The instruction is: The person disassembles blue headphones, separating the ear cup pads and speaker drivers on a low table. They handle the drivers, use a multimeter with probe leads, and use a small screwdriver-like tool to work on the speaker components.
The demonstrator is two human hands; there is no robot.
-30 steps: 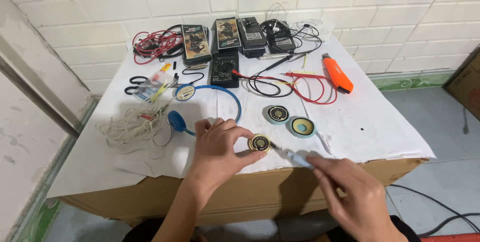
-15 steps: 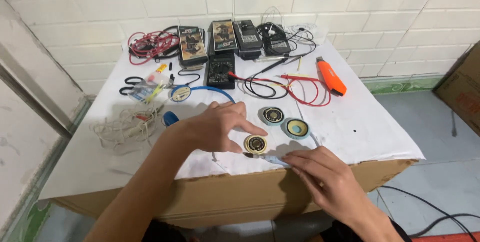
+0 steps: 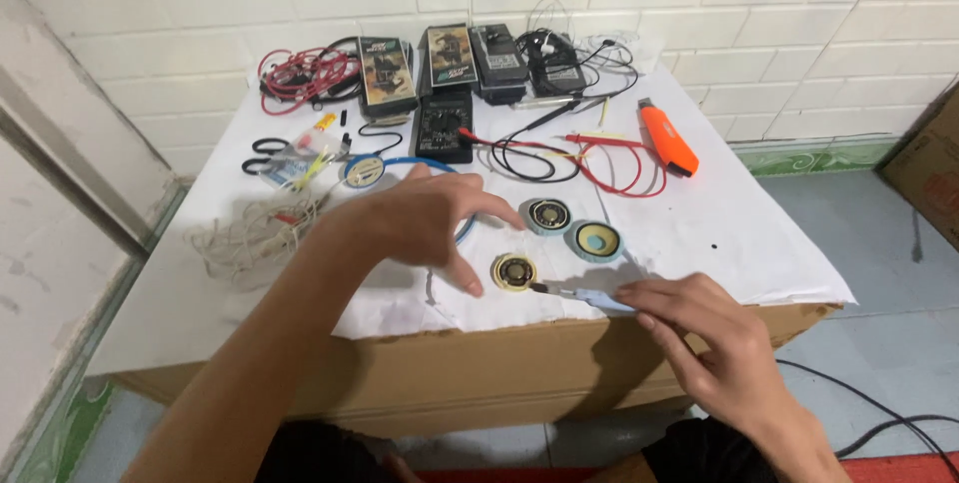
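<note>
A white-covered table (image 3: 759,243) carries three small round speakers (image 3: 514,271), cables, meters and scissors (image 3: 268,147).

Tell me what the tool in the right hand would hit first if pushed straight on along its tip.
The right hand holds a slim tool pointing left. Its tip already sits at the edge of the nearest small round speaker, so that comes first; whether they touch is unclear.

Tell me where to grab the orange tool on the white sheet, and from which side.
Grip the orange tool across its thick middle, coming from above. It lies flat and slanted, dark tip toward the wall, with bare sheet on its right. The red lead wires crowd its left, so avoid that side.
</note>
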